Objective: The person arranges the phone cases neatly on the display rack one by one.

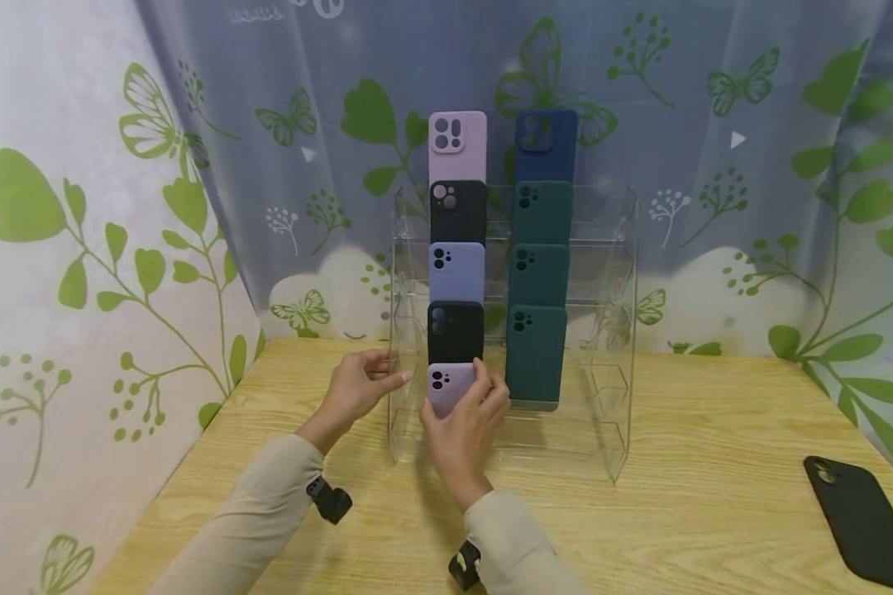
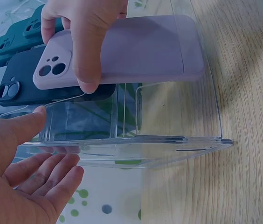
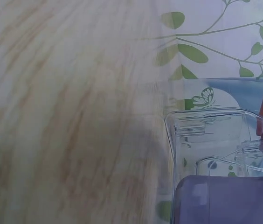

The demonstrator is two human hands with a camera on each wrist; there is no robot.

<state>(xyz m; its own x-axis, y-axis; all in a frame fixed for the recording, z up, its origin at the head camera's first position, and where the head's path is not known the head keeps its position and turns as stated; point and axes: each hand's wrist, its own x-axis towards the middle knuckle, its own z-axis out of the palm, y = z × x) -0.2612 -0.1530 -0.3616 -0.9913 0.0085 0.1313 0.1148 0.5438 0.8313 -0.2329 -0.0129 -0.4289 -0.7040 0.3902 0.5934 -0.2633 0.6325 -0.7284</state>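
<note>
A lilac phone case [image 1: 446, 388] sits at the lowest front tier of a clear acrylic display rack [image 1: 625, 397]. My right hand [image 1: 465, 430] grips it by its two long edges, thumb on one side and fingers on the other; in the left wrist view the case [image 2: 145, 49] lies partly behind the rack's clear front lip. Beside the rack's left side panel is my left hand [image 1: 357, 388], its fingers loosely extended and holding nothing. Directly behind the lilac case stands a black phone case [image 1: 456, 330].
Up the left column rise a periwinkle case [image 1: 457, 273], another black one and a pink one [image 1: 469, 161]. The right column has several cases, green [image 1: 536, 355] and navy [image 1: 565, 157]. A black phone case [image 1: 863, 525] lies on the wooden table [image 1: 714, 512] at right. Patterned curtain hangs behind.
</note>
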